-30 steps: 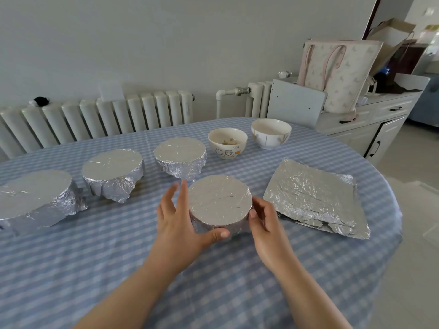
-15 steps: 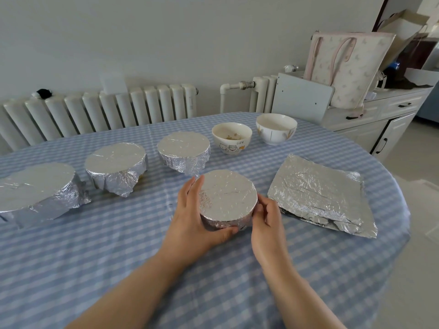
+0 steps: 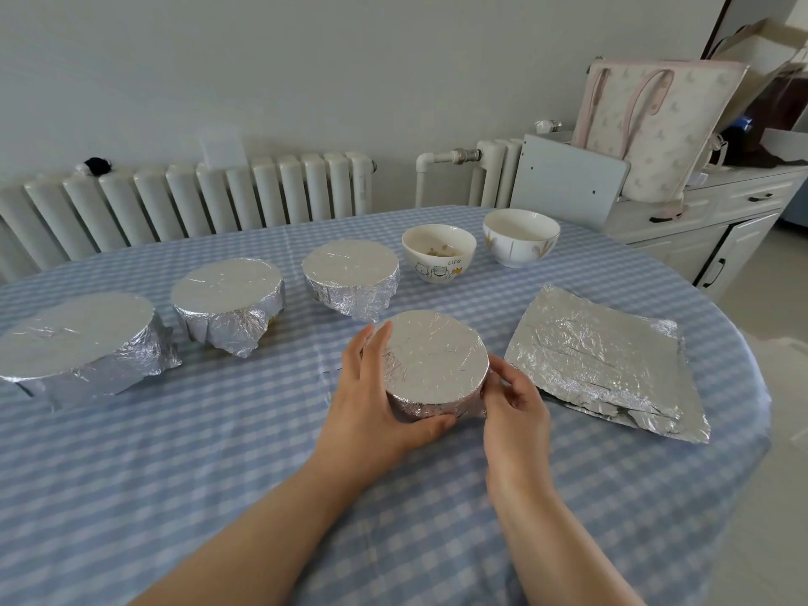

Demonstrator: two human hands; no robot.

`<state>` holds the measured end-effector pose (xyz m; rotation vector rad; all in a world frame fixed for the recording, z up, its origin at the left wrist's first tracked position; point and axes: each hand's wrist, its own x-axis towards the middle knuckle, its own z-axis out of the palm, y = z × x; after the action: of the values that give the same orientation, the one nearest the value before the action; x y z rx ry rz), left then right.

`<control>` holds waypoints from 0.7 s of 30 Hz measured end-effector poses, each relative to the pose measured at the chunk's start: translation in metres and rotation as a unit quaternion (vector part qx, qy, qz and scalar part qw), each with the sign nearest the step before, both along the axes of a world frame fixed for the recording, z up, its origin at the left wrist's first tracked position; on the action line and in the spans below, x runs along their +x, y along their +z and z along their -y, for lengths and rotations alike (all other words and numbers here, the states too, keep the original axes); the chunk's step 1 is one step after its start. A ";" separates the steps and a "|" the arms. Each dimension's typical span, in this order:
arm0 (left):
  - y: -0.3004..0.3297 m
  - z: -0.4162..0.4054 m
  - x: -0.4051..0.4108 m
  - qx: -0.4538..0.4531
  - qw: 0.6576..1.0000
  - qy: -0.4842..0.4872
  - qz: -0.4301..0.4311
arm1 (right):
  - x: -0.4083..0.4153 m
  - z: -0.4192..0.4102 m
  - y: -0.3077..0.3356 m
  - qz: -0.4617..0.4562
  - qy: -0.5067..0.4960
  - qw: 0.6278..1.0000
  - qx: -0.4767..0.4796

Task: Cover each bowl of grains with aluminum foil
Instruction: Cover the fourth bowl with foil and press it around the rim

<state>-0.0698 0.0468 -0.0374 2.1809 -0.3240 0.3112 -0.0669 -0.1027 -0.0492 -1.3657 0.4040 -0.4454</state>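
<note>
Shiny foil wraps the nearest bowl (image 3: 435,363) tight, flat on top and crinkled down its sides. It sits on the blue checked table (image 3: 218,452). The left hand (image 3: 371,400) curls round its left side and the right hand (image 3: 513,402) pinches the foil on its right side. Three more wrapped bowls (image 3: 227,295) stand behind. Two open bowls (image 3: 438,252) wait further back. Spare foil sheets (image 3: 603,365) lie flat just to the right.
</note>
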 end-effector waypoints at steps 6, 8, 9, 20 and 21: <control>0.000 0.000 0.000 0.002 1.000 0.000 0.011 | 0.005 0.002 -0.003 -0.031 -0.025 0.999 0.016; -0.001 0.000 0.001 0.003 1.000 0.001 0.007 | 0.005 0.002 -0.002 -0.055 -0.013 0.998 0.036; -0.002 0.000 0.001 0.003 1.000 0.002 0.005 | 0.005 0.002 -0.002 -0.063 -0.003 0.997 0.050; -0.002 0.001 0.000 -0.002 1.000 0.005 0.008 | -0.002 -0.001 0.001 -0.085 -0.033 0.989 -0.119; -0.002 0.001 0.000 -0.001 1.000 0.006 0.010 | -0.002 -0.003 -0.001 -0.085 -0.037 0.990 -0.106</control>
<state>-0.0698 0.0458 -0.0393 2.1791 -0.3219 0.3386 -0.0693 -0.0999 -0.0499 -1.6046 0.5606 -0.4439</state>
